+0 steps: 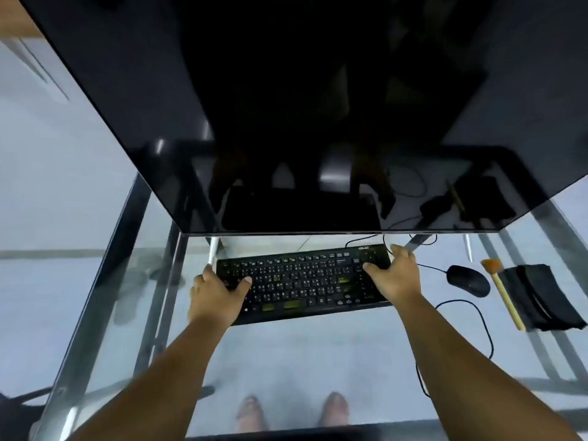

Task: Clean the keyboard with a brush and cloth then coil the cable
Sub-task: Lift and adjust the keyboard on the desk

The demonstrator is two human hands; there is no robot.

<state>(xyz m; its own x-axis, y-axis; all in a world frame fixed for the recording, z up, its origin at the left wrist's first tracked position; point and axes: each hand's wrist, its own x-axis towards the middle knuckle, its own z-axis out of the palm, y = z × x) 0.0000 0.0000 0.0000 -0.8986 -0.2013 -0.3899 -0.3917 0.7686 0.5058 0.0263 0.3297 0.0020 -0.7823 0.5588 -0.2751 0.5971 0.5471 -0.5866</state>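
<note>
A big dark screen (318, 106) hangs over both hands. Under them is a glass table (302, 354), and two feet show through it. The black keyboard (302, 281) lies flat between the hands. The left hand (216, 294) grips its left end, thumb on the keys. The right hand (394, 275) grips its right end. Both arms reach straight out. Right of the right hand lie a mouse (469, 280), a brush (502, 294) and a black cloth (541, 297).
</note>
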